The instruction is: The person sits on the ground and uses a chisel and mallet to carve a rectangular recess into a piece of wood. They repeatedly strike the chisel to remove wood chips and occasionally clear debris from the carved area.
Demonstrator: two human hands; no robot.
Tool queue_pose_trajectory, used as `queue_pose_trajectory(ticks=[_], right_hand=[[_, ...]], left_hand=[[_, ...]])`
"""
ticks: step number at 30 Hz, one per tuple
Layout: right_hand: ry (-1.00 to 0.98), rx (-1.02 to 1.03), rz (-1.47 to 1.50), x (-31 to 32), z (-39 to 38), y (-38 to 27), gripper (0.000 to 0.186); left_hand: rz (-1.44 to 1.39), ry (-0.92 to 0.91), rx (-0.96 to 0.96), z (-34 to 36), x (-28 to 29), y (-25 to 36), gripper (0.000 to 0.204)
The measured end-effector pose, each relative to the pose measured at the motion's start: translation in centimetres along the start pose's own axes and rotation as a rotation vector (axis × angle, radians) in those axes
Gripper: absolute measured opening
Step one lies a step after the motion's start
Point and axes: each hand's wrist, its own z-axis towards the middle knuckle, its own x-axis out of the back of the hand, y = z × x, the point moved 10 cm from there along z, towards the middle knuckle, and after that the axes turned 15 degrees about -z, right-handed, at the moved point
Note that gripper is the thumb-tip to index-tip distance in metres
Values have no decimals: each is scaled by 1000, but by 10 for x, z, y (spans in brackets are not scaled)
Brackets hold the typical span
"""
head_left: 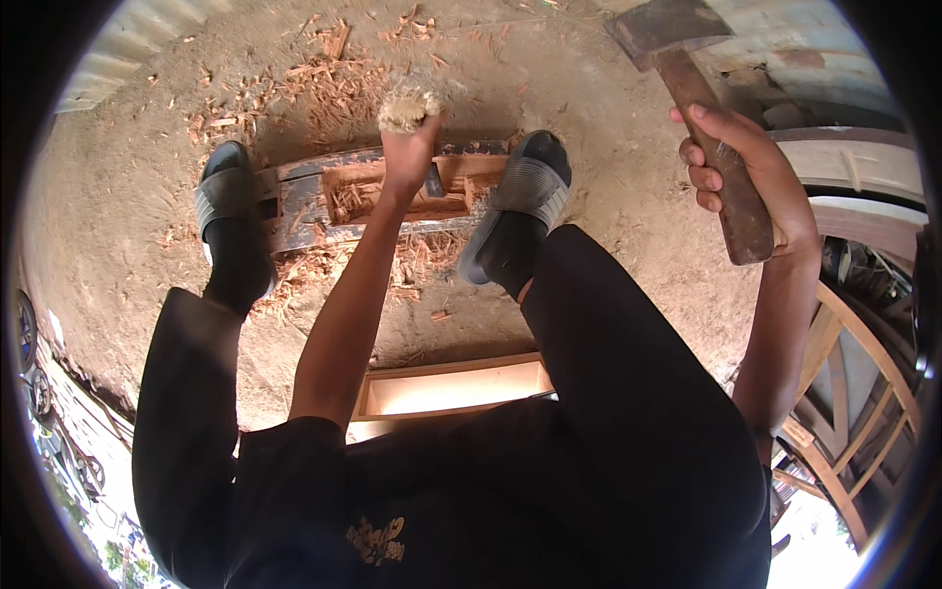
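Note:
My left hand (412,157) is closed around a chisel, whose frayed, mushroomed pale handle top (409,110) shows above the fist. The dark flat chisel blade (434,182) points down into a recess in a dark-painted wooden piece (304,201). Reddish raw wood and loose chips show inside that recess. Raised on the right, my right hand (741,172) grips the wooden handle of a hatchet (672,34), its broad dark metal head uppermost and well apart from the chisel. Both feet, in grey slide sandals (530,187), rest at the two ends of the wooden piece.
Wood chips (329,93) litter the dirt floor around the piece. Close to my body lies a pale wooden box-like frame (456,388). Curved wooden frames (854,393) are stacked at the right, and a corrugated sheet (137,49) stands at the far left.

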Motion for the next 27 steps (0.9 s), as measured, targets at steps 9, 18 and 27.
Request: queue_pose_trajectory(ticks=[9,18,27], right_hand=[[-55,-43,30,-22,52,11,44],[-107,-106,10,-42,61,19,40],[-176,69,-116,-62,84,-27,36]], left_hand=[[30,27,-21,28,-4,-12,9],[191,14,-70,43,-10,-29,10],[315,53,-78,41,-8,-34,28]])
